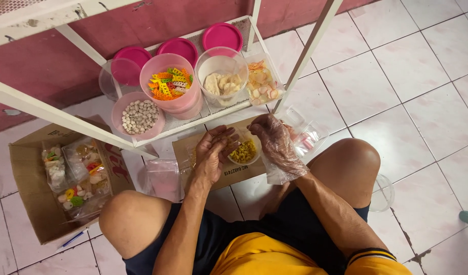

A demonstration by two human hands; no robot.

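Left hand [213, 153] bare, curled around a small clear bag | right hand [275, 140] in plastic glove, half-open, empty | yellow crackers [244, 150] between both, on cardboard [193, 147] below shelf front edge | judged: hold bag mouth wide.

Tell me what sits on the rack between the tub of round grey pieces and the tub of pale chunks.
In the head view, the pink tub of colourful shaped crackers stands between them.

left hand [212, 153] hides bag, shelf [20, 15] cropped
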